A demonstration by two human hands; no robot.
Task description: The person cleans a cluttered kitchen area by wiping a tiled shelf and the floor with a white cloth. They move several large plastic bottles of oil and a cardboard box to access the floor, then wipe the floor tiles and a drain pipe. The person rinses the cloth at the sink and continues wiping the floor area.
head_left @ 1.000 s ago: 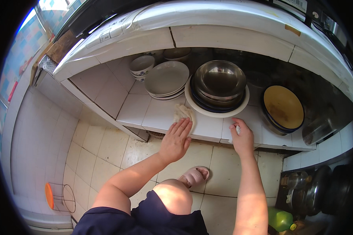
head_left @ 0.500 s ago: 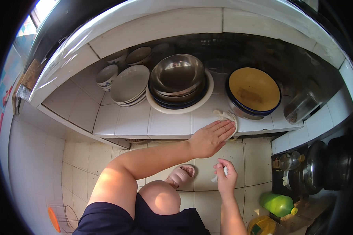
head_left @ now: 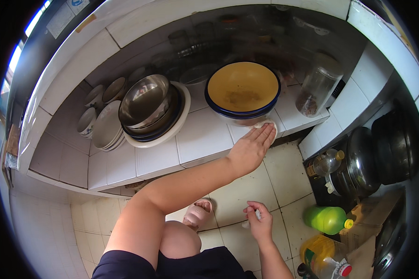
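Note:
My left hand (head_left: pixel 249 149) lies over an off-white cloth (head_left: pixel 269 125), its fingers together, pressing it onto the front edge of the white tiled shelf (head_left: pixel 202 139). Just behind the cloth stand nested blue-rimmed enamel basins, the top one yellow inside (head_left: pixel 242 86). Lower down, my right hand (head_left: pixel 260 224) is closed above the floor around a small white wad (head_left: pixel 246 224), perhaps tissue or cloth. Most of the wad is hidden by the fingers.
Left on the shelf are stacked metal bowls (head_left: pixel 144 100), pale plates (head_left: pixel 107 125) and small bowls (head_left: pixel 86 123). A glass jar (head_left: pixel 317 86) stands at its right end. Black pots (head_left: pixel 363 160), a green bottle (head_left: pixel 328 219) and an oil bottle (head_left: pixel 321 255) sit at floor level, right.
My left hand has slid the cloth rightward along the shelf edge, now in front of the yellow basin. The view has turned right. My right hand still holds the white wad.

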